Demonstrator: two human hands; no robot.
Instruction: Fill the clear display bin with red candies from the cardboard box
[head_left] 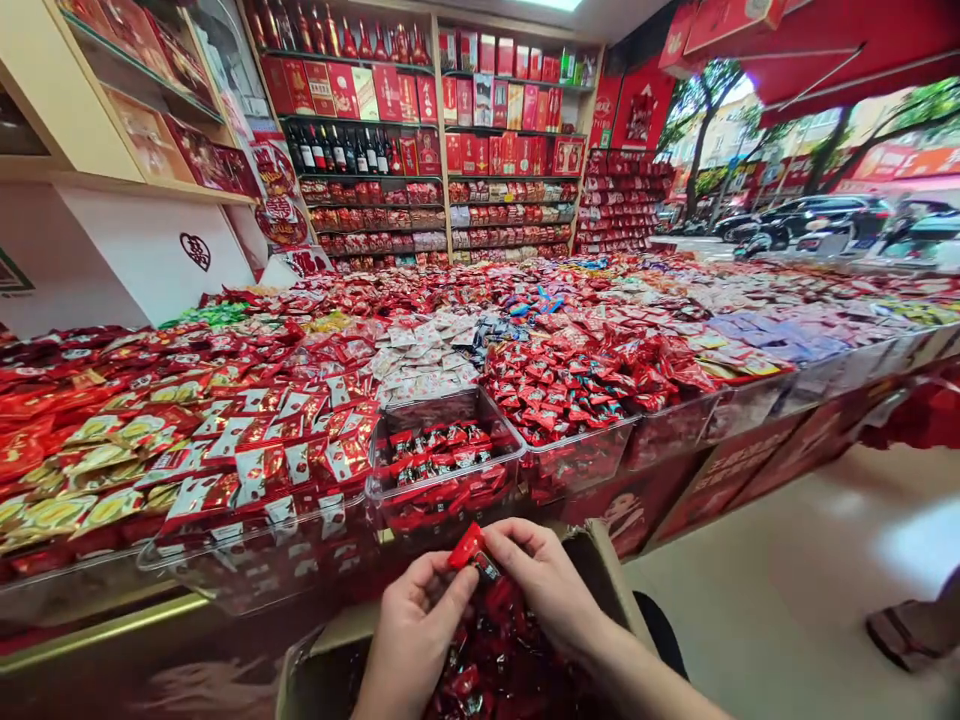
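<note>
Between my two hands is a small red wrapped candy (468,547), pinched by fingers from both sides. My left hand (424,620) grips its lower left part with thumb and forefinger. My right hand (541,580) has its thumb and fingertips on the upper right end. Below them an open cardboard box (615,590) holds many red wrapped candies (495,650), partly hidden by my hands and wrists. Just beyond stands a clear plastic bin (446,475) with red and black wrapped candies (439,450) in rows.
Bins of red packets (570,385), white packets (427,355) and red-and-white packets (262,465) cover the counter around. Shelves of bottles and boxes (439,100) line the back wall. Someone's shoe (900,630) is on the floor at right.
</note>
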